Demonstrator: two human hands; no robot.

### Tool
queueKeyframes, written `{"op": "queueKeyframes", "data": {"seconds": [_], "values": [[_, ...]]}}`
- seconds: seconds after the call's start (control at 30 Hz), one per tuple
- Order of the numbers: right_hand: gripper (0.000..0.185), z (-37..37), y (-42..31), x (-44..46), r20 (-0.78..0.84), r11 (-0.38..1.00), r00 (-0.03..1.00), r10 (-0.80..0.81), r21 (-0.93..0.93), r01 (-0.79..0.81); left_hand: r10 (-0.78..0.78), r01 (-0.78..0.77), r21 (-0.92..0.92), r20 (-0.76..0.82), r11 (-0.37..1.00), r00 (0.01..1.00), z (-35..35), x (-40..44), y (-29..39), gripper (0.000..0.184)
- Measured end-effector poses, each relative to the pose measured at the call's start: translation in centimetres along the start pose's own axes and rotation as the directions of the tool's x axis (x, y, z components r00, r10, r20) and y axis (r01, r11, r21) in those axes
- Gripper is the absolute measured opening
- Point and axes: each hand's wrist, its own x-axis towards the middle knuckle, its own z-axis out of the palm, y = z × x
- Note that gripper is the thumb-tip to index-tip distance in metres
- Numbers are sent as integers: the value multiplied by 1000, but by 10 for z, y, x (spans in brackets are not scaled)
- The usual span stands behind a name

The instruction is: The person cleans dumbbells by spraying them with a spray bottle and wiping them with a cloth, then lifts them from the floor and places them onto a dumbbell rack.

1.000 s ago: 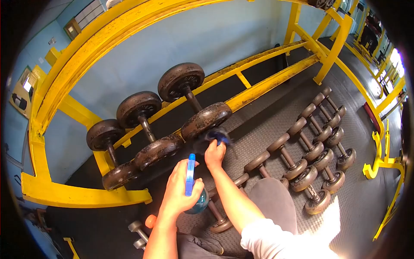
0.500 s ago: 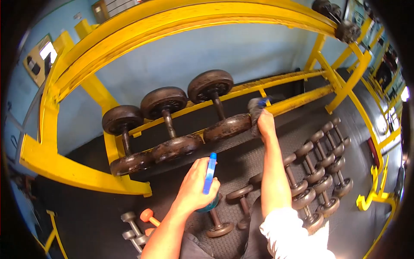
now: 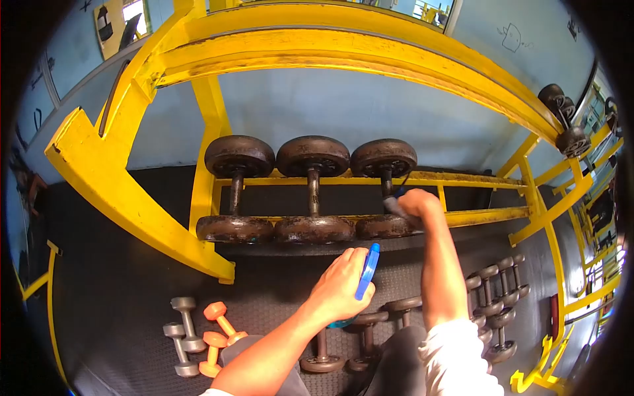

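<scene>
On the lower rails of a yellow rack (image 3: 122, 195), three large dark dumbbells (image 3: 314, 195) are set side by side, each with one end toward the wall (image 3: 317, 109) and the other toward the hands. At the rightmost of these, a dark, blurred cloth (image 3: 394, 206) with a bit of blue is held by the right hand (image 3: 420, 202), whose fingers are curled in around it; how tightly it is gripped cannot be told. The cloth is placed by the handle and near end of that dumbbell, just left of the hand. Lower and to the left, a spray bottle (image 3: 368, 270) is grasped in the closed left hand (image 3: 342, 280), its blue top standing out past the fingers and its teal body mostly hidden below. The bottle is kept apart from the rack. On the dark floor (image 3: 125, 310), grey dumbbells (image 3: 185, 325) and orange dumbbells (image 3: 224, 322) are laid left of the left forearm, and smaller brown dumbbells (image 3: 489, 290) are lined up toward the right.
</scene>
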Motion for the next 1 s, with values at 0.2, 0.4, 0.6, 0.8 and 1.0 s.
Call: {"op": "queueKeyframes", "data": {"seconds": [0.2, 0.4, 0.6, 0.8, 1.0], "values": [[48, -2, -51, -18, 76, 961, 977, -200, -180, 211, -30, 30, -17, -10, 999, 999, 5, 12, -4, 46], [44, 4, -31, -27, -126, 996, 988, -90, 9, 92, -19, 18, -63, -20, 998, 1000, 10, 5, -16, 47], [38, 49, -97, 87, 353, 860, 815, -460, -54, 508, -238, 228, -177, -40, 957, 970, 15, -8, -12, 51], [42, 21, -73, 38, 261, 928, 905, -334, -77, 365, -377, 349, -182, -156, 919, 913, 15, -71, -24, 46], [50, -4, 3, -20, 49, 988, 997, 55, 139, -62, -555, 555, -36, -94, 831, 826, -6, -141, 13, 45]]}}
